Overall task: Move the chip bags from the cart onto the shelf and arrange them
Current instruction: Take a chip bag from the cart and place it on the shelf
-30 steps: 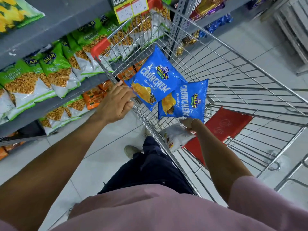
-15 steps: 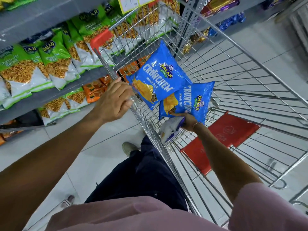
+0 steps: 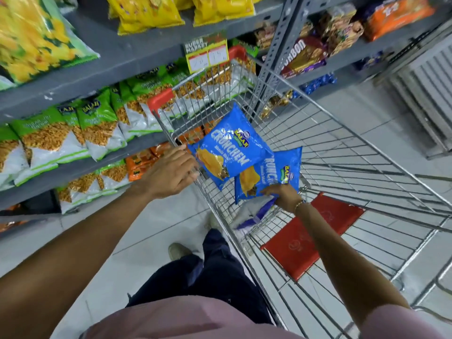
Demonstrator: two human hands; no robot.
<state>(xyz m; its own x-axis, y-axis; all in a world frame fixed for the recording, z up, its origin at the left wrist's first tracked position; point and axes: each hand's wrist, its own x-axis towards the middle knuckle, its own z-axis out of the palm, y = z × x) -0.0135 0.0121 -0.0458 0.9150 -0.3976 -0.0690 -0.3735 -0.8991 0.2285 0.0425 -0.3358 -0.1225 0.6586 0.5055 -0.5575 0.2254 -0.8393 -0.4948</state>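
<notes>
Head view, looking down. A wire cart (image 3: pixel 342 152) fills the centre and right of the frame, its rim running from a red corner guard (image 3: pixel 160 100) at upper centre down toward the lower centre.

Left hand (image 3: pixel 168 171), centre-left of frame — fingers curled over the cart's near rim and closed on the lower-left corner of a blue chip bag (image 3: pixel 230 152) printed "CRUNCHEM". That bag is tilted, its top toward the upper right, held up inside the cart above the wire floor.

Right hand (image 3: pixel 283 195), just right of centre, reaches in from the lower right with a thin bracelet at the wrist. Its fingers are pinched on the bottom edge of a second blue chip bag (image 3: pixel 269 177), which sits partly behind and below the first; the two overlap. Under this hand, against the cart's side wall, lies a white and blue packet (image 3: pixel 254 212); whether the fingers touch it I cannot tell.

A red flap (image 3: pixel 310 241) lies flat on the cart's wire floor, lower right of centre.

Grey shelf unit (image 3: pixel 122 57) spans the left and top of frame: green and white snack bags (image 3: pixel 97 126) in the middle row, orange packets (image 3: pixel 140 162) below, yellow bags (image 3: pixel 151 13) at top. A yellow price tag (image 3: pixel 206 57) hangs at top centre.

Bottom of frame — pink shirt, dark trousers, one shoe on pale floor tiles.
</notes>
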